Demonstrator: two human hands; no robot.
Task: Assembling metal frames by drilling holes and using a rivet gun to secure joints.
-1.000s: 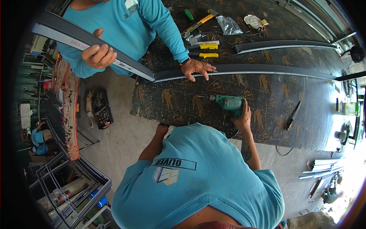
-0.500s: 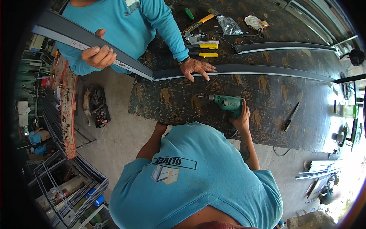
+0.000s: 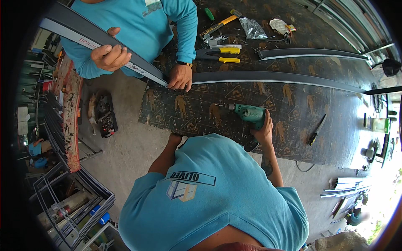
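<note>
Nothing much moved: right hand (image 3: 263,127) still wrapped tight on the green drill (image 3: 248,113), left hand hidden, can't tell its grip. Risk: co-worker's hand (image 3: 181,77) on the grey profile (image 3: 272,78) sits just beyond the bit; a slip hits it.

Crumpled clear plastic bag (image 3: 252,28) (table's far edge)

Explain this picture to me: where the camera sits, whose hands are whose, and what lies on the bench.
There is no machine here. The camera sits on a person's head and looks down over their blue shirt. Their right hand grips a green drill lying on the dark patterned bench. Their left hand reaches the near edge, mostly hidden. Across the bench, a co-worker's hands hold a long grey profile. Yellow-handled snips and a black screwdriver also lie there.
</note>
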